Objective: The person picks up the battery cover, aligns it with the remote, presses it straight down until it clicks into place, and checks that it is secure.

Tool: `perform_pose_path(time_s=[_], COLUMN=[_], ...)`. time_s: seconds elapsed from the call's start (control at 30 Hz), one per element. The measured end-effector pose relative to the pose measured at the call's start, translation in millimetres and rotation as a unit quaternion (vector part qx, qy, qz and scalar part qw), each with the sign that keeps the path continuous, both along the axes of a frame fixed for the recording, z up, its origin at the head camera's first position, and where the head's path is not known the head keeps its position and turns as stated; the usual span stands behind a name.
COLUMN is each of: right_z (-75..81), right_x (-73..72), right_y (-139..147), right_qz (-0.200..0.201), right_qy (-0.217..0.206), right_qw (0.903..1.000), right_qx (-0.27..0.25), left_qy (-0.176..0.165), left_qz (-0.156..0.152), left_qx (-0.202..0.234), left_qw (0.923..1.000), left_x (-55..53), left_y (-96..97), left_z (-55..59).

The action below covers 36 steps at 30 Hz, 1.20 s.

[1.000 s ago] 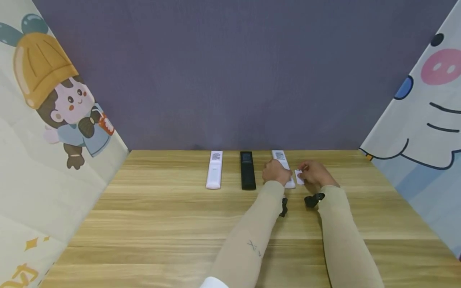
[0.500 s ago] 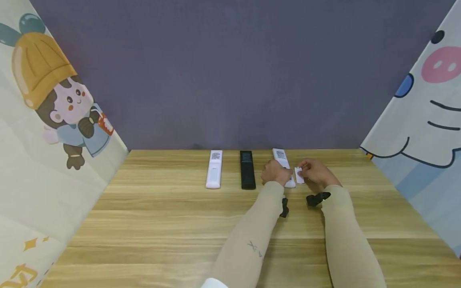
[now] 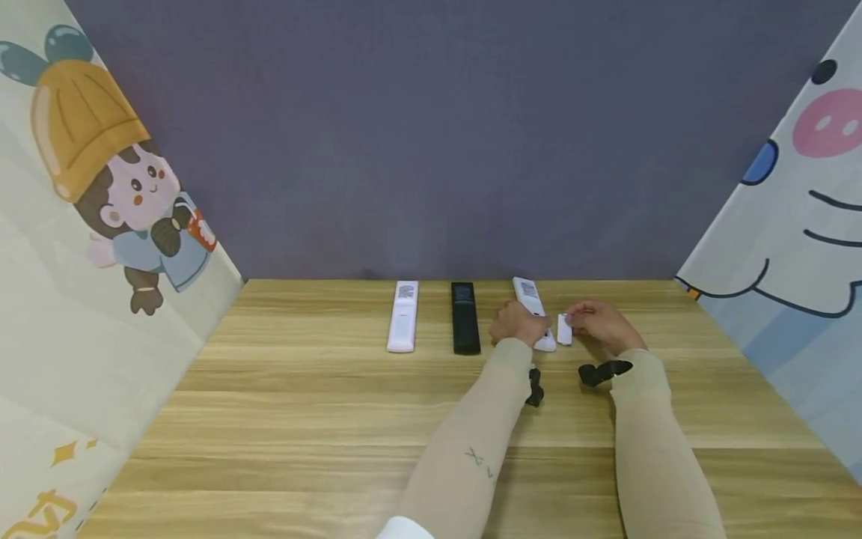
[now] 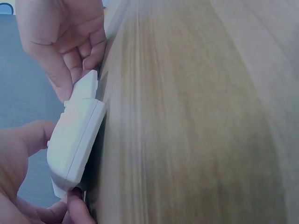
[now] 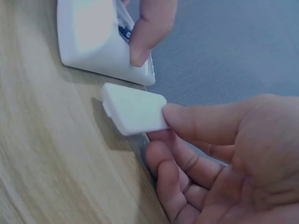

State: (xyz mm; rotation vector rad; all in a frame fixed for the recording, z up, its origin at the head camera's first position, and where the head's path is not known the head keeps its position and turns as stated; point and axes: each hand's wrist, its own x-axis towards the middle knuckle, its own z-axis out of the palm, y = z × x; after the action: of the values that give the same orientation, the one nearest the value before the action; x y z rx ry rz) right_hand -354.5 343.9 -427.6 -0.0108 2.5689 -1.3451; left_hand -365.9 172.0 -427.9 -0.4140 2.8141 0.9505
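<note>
the left hand (image 3: 517,322) grips the white remote control (image 3: 531,298), its long axis eleven-to-five, as the right hand (image 3: 604,326) pinches the white battery cover (image 3: 564,330) just apart at three o'clock.

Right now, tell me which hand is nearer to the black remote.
The left hand. It grips the rightmost white remote, just to the right of the black remote. The right hand is farther right, beyond that white remote, pinching a small white cover.

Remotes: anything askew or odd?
Yes. The rightmost white remote slants more than the black remote and leftmost white remote. It also looks open: the right wrist view shows a dark opening, with a small white cover pinched in the right grip.
</note>
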Motion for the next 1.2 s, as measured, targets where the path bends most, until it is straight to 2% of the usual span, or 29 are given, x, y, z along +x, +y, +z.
perform_pose_path(time_s=[0.2,0.47,0.67,0.83,1.03,1.2], right_z=[1.8,2.3,0.4,-1.1,-1.6,-1.1], right_x=[0.5,1.2,2.1,1.9,0.2,-0.2], right_y=[2,-1,-2,-1,1,2], right_qz=[-0.012,-0.021,-0.023,-0.028,-0.031,-0.034], right_qy=[-0.010,-0.012,-0.018,-0.016,-0.018,-0.015], right_qw=[0.9998,0.9995,0.9984,0.9981,0.9979,0.9977], right_qx=[-0.016,-0.023,-0.049,-0.052,-0.054,-0.056], left_qy=[-0.005,-0.013,0.006,0.025,0.009,0.009], left_qz=[-0.006,-0.009,-0.013,-0.011,0.003,0.002], left_qx=[0.002,0.008,0.028,0.040,0.030,0.040], left_qw=[1.0000,0.9998,0.9995,0.9988,0.9995,0.9992], left_x=[1.0,-0.6,1.1,-0.2,-0.7,-1.2], left_y=[1.1,-1.6,-5.7,-7.2,-10.0,-11.2], left_z=[4.3,4.0,-0.2,-1.9,4.0,4.9])
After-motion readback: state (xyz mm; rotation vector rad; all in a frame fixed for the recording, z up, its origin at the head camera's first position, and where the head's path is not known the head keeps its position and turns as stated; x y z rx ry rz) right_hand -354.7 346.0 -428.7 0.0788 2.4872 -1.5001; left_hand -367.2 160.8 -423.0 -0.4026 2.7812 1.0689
